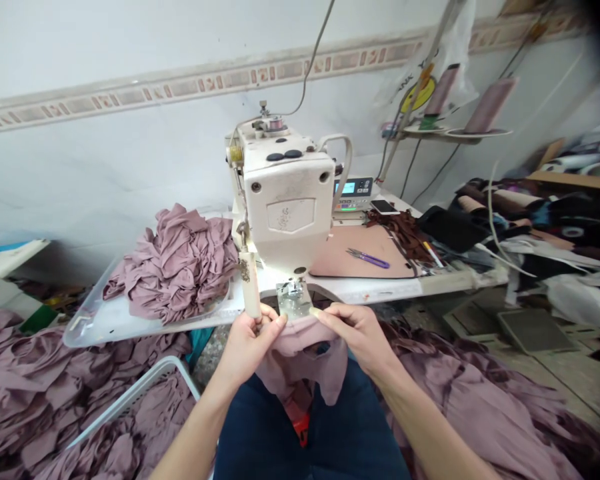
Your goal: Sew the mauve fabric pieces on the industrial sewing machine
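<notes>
Head view: fabric edge (300, 327) crosswise.

We count two hands (257, 339) (355, 328), one sewing machine (287, 200), two cones of thread (443, 90) (491, 107), one phone (384, 207) and one pair of snips (369, 258).

Cloth (305, 363) hides part of the lap (253, 423); the bottom edge cuts off basket (125, 397) and forearms (197, 423); text on the screen (345, 188) is too small.
</notes>
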`<state>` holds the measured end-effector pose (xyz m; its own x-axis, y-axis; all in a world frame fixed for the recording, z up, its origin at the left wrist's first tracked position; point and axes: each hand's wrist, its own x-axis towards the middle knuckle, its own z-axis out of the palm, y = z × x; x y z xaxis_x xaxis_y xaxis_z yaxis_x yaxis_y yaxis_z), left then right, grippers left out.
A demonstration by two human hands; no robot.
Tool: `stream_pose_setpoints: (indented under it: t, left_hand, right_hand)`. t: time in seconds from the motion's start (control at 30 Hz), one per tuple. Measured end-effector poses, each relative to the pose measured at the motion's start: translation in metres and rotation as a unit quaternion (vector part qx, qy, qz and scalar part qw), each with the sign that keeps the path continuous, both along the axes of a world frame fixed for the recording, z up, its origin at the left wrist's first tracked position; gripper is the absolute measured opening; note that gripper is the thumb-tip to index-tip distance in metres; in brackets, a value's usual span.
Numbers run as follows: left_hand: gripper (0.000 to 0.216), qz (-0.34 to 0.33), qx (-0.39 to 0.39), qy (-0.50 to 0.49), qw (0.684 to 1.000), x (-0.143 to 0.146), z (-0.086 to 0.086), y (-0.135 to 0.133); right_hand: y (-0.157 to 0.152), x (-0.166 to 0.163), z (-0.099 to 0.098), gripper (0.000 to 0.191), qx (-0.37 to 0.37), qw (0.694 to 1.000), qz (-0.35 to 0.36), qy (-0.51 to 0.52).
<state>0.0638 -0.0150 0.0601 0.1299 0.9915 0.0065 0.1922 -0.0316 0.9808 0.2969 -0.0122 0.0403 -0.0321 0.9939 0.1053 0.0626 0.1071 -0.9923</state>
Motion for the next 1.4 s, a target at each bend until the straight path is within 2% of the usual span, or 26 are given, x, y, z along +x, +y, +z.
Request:
stream_pose_setpoints:
  t: [0.17,0.37,0.6,0.7,0.83,0.97,1.03,1.07,1.13,1.2,1.27,1.4]
  left_hand:
    - [0.032,0.020,0.025,-0.011,0.999,0.004,0.000,0.014]
    - [0.034,0.027,0.035,-0.050,0.998,0.012,-0.005,0.035]
    - [0.047,0.027,0.047,-0.052,0.997,0.017,-0.006,0.047]
    - [0.046,0.042,0.053,-0.058,0.996,0.016,-0.008,0.045]
    - [0.039,0.064,0.065,-0.022,0.996,-0.001,-0.018,0.031]
    - [0.041,0.059,0.051,0.070,0.995,-0.038,-0.035,0.014]
    - [0.041,0.070,0.048,0.091,0.992,-0.057,-0.040,0.012]
    - [0.041,0.079,0.050,0.088,0.992,-0.064,-0.041,0.012]
    - [0.039,0.093,0.056,0.064,0.992,-0.072,-0.040,0.014]
    - [0.039,0.102,0.053,0.042,0.992,-0.071,-0.039,0.017]
    - [0.040,0.110,0.043,0.028,0.993,-0.062,-0.040,0.017]
    - [0.049,0.115,0.005,-0.007,0.993,-0.042,-0.049,0.007]
  right_hand:
    - [0.011,0.001,0.000,0.043,-0.018,1.000,-0.009,0.015]
    - [0.028,0.003,-0.006,0.046,0.007,0.999,-0.037,0.013]
    - [0.038,0.006,-0.010,0.049,0.018,0.999,-0.045,0.012]
    - [0.034,0.008,-0.016,0.049,0.021,0.998,-0.049,0.021]
    - [0.020,0.014,-0.038,0.052,0.010,0.997,-0.069,0.028]
    - [-0.001,0.019,-0.066,0.054,0.001,0.994,-0.105,0.015]
    - [-0.012,0.014,-0.074,0.053,0.007,0.992,-0.122,0.016]
    - [-0.017,0.009,-0.075,0.054,0.012,0.994,-0.112,0.016]
    - [-0.025,-0.005,-0.073,0.058,0.014,0.999,-0.045,0.024]
    - [-0.028,-0.025,-0.066,0.055,-0.012,0.998,0.038,0.058]
    - [-0.027,-0.045,-0.060,0.057,-0.059,0.988,0.083,0.118]
    - [-0.024,-0.066,-0.055,0.055,-0.113,0.971,0.055,0.205]
